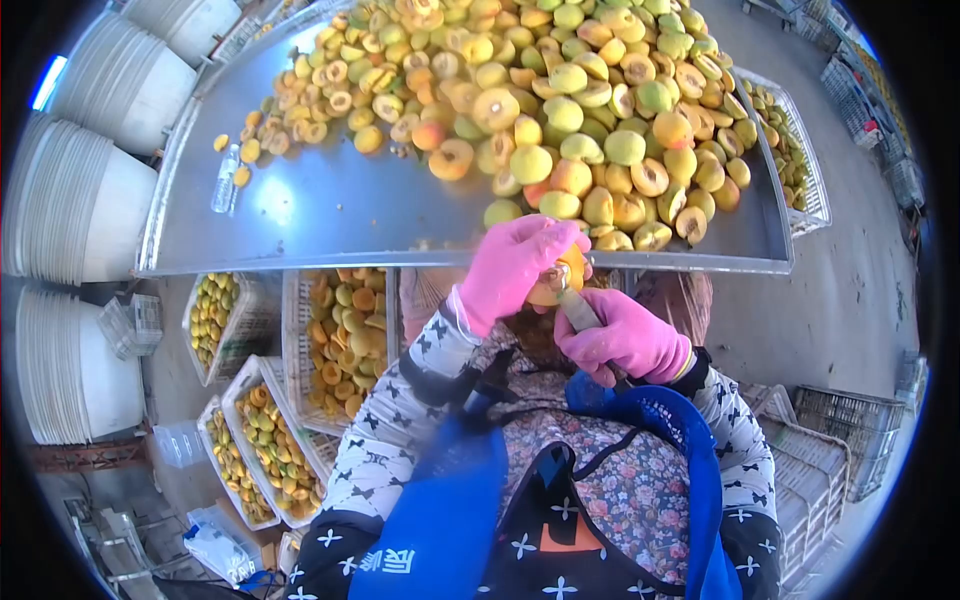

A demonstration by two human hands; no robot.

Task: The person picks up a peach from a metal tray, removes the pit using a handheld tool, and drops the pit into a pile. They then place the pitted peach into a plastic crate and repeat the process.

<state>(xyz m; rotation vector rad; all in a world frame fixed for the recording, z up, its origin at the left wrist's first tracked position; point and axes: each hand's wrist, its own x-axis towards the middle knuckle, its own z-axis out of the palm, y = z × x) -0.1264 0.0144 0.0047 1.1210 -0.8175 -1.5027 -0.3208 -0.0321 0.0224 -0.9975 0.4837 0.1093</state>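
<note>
Apricot [545, 293] cupped in left hand [510, 265], right hand [628, 338] gripping tool [578, 308]

We are holding one yellow-orange apricot [548, 291] just in front of the near edge of the worktop, below the fruit heap. It is sitting mostly hidden under the gloved fingers of our left hand [512, 266], so only its rounded lower side is showing. We are pressing a short metal tool [578, 308] against it with our right hand [628, 338]. The tool's shiny tip is touching the fruit's top and its greyish shaft is slanting down into our fist. Whether the fruit is already cut, we cannot tell.
</note>
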